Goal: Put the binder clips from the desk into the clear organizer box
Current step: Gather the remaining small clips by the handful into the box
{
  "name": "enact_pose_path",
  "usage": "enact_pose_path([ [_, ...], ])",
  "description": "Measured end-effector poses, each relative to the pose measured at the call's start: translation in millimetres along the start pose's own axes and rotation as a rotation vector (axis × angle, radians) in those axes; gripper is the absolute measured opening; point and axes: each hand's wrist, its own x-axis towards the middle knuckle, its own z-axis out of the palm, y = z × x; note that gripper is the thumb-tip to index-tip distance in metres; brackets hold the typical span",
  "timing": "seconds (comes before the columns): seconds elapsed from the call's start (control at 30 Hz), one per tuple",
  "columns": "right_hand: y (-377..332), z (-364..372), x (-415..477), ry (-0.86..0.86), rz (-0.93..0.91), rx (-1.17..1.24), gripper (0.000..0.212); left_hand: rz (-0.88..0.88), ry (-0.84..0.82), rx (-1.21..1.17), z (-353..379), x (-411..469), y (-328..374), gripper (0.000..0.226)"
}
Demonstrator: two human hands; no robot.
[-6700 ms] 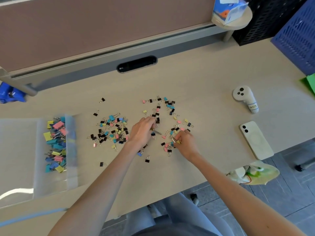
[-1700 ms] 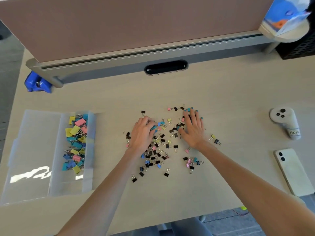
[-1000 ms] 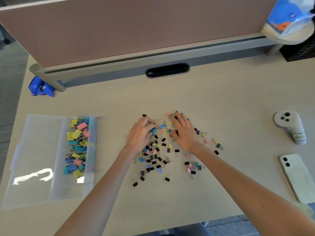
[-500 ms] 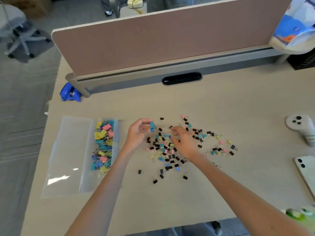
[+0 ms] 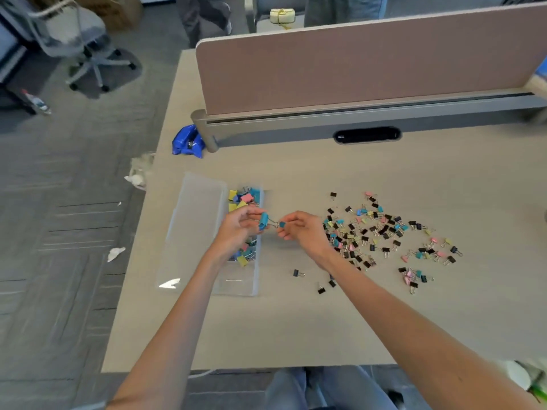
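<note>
You are holding a larger blue clip (image 5: 263, 221) pinched in the fingers of your left hand (image 5: 240, 229), just above the right wall of the clear box (image 5: 257, 270). Your right hand (image 5: 302, 232) is pinching a smaller teal clip (image 5: 282, 224) beside it; the wire loops of the two appear to be meeting between your hands, though whether they are hooked together cannot be told. The box is lying at the left of the desk (image 5: 296, 327), one compartment already holding a heap of yellow, pink and blue clips (image 5: 241, 199); the other compartment looks bare. The remaining loose clips (image 5: 381, 232) are lying scattered to the right of your hands, well apart from the box.

Judged from their look, these clips are light, stiff and springy, with smooth painted bodies and thin wire handles that are prone to snagging one another. You are likely best served by gripping each across its folded body rather than by a handle, and by shaking tangled ones apart over the box.
</note>
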Motion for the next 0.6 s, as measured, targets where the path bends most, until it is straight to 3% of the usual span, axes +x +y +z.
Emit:
enact_pose_path([
  [0.33,3,68,-6,0.029,0.029,-0.162,0.019,-0.061,0.176,0.003,-65,-32,-45,0.035],
  [0.6,16,75,-11,0.090,0.050,-0.258,0.019,-0.162,0.286,-0.070,-62,-23,-66,0.029],
])
